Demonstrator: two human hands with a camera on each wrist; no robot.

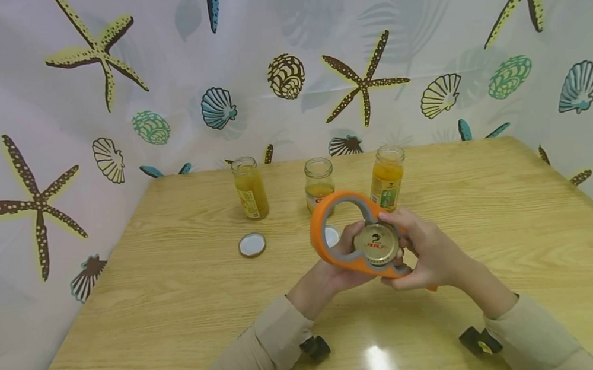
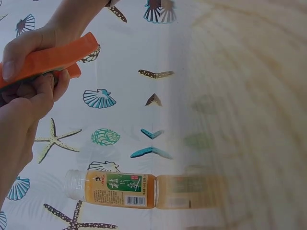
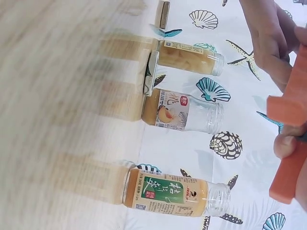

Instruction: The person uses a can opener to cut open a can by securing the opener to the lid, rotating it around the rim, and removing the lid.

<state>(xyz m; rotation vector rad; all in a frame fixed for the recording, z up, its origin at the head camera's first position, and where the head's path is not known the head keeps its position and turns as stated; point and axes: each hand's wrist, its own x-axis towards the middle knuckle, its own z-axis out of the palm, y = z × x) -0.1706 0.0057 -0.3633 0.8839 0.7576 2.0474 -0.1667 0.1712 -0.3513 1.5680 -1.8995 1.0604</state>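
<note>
An orange jar opener (image 1: pixel 318 230) with a grey lining is held up over the table, and a gold jar lid (image 1: pixel 376 244) sits in its notch. My left hand (image 1: pixel 332 274) reaches up from below, its thumb through the opener's big loop and pinching the lid's edge; its other fingers are partly hidden underneath. On the other side my right hand (image 1: pixel 431 249) grips the opener's arms, fingers above and thumb below. Behind them stand three uncapped jars: a tall yellow jar (image 1: pixel 251 192), a short jar (image 1: pixel 319 177) and an orange-filled jar (image 1: pixel 388 179).
One upturned lid (image 1: pixel 252 244) lies before the tall yellow jar. Another white-lined lid (image 1: pixel 332 236) shows through the opener's loop. The wooden table (image 1: pixel 180 315) ends at a patterned curtain (image 1: pixel 242 65) behind the jars.
</note>
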